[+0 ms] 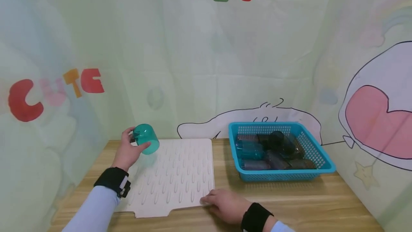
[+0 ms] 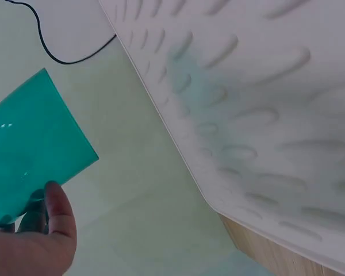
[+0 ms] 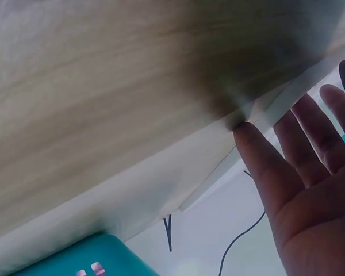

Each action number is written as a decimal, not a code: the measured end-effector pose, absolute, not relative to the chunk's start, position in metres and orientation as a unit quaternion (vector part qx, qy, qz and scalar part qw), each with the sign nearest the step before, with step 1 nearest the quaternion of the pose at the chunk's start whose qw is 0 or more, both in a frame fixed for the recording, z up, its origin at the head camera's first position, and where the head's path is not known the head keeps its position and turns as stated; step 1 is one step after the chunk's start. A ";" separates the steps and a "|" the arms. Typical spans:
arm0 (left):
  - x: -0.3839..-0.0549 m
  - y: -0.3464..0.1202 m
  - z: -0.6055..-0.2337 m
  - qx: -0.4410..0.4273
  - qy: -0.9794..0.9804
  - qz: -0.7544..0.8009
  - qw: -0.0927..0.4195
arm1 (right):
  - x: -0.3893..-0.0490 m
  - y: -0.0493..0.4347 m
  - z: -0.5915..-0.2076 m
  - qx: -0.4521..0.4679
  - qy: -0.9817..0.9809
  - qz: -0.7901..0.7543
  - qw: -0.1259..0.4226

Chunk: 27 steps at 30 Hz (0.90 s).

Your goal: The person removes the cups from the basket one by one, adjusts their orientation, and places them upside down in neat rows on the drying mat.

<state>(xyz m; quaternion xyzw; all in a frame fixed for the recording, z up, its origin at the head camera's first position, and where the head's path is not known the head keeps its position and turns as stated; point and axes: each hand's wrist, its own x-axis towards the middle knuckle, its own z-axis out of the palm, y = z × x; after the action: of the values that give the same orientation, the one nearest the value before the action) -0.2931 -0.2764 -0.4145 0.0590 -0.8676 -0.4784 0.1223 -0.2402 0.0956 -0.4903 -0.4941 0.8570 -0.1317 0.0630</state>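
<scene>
My left hand (image 1: 128,151) grips a teal see-through cup (image 1: 146,139) by its side, thumb and fingers round it. The cup is tilted above the back left of a white ridged board (image 1: 180,174), apart from its surface. In the left wrist view the same cup (image 2: 34,144) is at the left, beyond the thumb (image 2: 58,210), and a faint teal tint falls on the board (image 2: 184,138). My right hand (image 1: 228,205) rests at the board's front right corner, fingers fairly straight and touching its edge. The right wrist view shows that hand (image 3: 310,172) with nothing in its palm.
A blue plastic basket (image 1: 283,176) stands on the wooden table (image 1: 338,203) to the right of the board. Several dark cups and a blue cup (image 1: 251,150) lie in it. A printed cloth backdrop (image 1: 193,63) hangs close behind and at both sides.
</scene>
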 end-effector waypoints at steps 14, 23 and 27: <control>-0.320 -0.316 -0.431 0.127 -0.882 -0.434 0.133 | -0.245 0.097 -0.495 -0.499 0.855 -0.127 0.068; -0.330 -0.329 -0.444 0.146 -0.895 -0.398 0.140 | -0.246 0.098 -0.495 -0.496 0.856 -0.126 0.073; -0.336 -0.332 -0.450 0.146 -0.902 -0.381 0.141 | -0.244 0.099 -0.492 -0.493 0.857 -0.127 0.077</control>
<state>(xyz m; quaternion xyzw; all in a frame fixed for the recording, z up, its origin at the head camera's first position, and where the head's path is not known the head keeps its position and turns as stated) -0.3358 -0.3318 -0.4500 0.1457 -0.9022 -0.3805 0.1413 -0.2437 0.0985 -0.4917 -0.4927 0.8574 -0.1271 0.0774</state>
